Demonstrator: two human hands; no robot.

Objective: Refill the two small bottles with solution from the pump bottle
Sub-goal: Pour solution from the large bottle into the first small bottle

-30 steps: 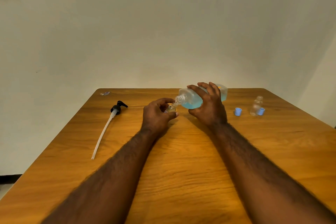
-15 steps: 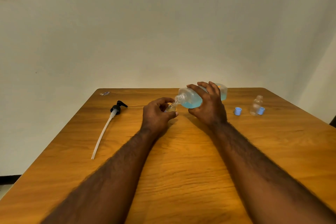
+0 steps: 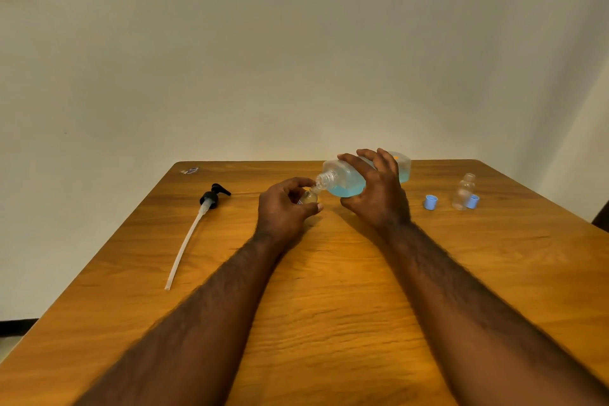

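Counting 2 hands (image 3: 329, 204), 2 small bottles (image 3: 464, 192), 2 caps (image 3: 430, 202).

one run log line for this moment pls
step: pouring | right hand: tilts clear pump bottle of blue solution | left hand: holds small clear bottle at spout | second small bottle: waiting uncapped

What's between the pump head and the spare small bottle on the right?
Head view: left hand holding a small bottle, right hand tipping the big bottle over it, then a blue cap before the spare bottle. Pump head lies left.
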